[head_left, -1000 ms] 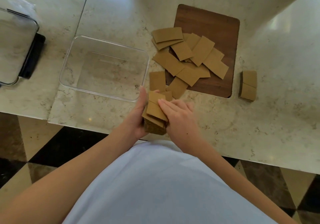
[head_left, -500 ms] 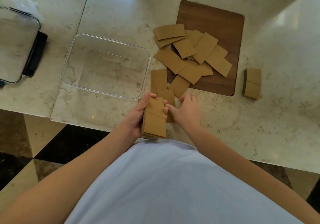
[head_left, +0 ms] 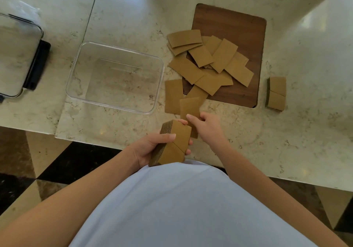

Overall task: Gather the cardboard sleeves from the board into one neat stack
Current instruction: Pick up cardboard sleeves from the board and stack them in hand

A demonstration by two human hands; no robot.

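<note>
My left hand (head_left: 152,147) grips the gathered stack (head_left: 172,144) at lower centre; my right hand (head_left: 207,127), fingers curled, touches a loose sleeve (head_left: 189,106) just above it. Best to slide that sleeve flat and square its edges onto the stack. More sleeves (head_left: 212,61) litter the board (head_left: 238,26). Clear tub (head_left: 114,76), centre left, holds nothing.
</note>
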